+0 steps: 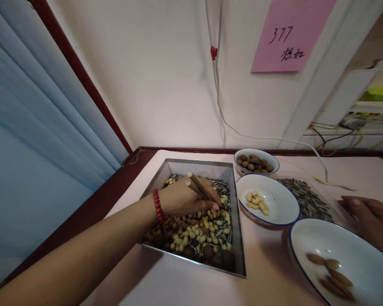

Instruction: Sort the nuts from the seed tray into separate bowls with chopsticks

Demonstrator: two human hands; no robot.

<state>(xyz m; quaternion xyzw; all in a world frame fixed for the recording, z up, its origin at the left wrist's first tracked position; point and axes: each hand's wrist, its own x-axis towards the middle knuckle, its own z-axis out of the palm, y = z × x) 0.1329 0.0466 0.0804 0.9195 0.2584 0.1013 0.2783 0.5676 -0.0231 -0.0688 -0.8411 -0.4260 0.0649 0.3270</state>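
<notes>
My left hand (198, 196), with a red bead bracelet (158, 206) on its wrist, is closed around a pair of wooden chopsticks (198, 187). It reaches down into a grey square box (239, 229) that holds mixed peanuts (191, 233), striped sunflower seeds and round brown nuts (208, 252). The chopstick tips are hidden behind the fingers. At the right edge, my right hand (375, 216) has its fingers at the side of a clear plastic tray (341, 210) of sunflower seeds (303, 197), apparently gripping it.
Beside the box stand three white blue-rimmed bowls: one with round brown nuts (253, 163), one with several peanuts (258, 202), and a nearer one with several almonds (336, 274). A white cable (268, 138) hangs down the wall onto the table. A blue curtain (44, 127) hangs at left.
</notes>
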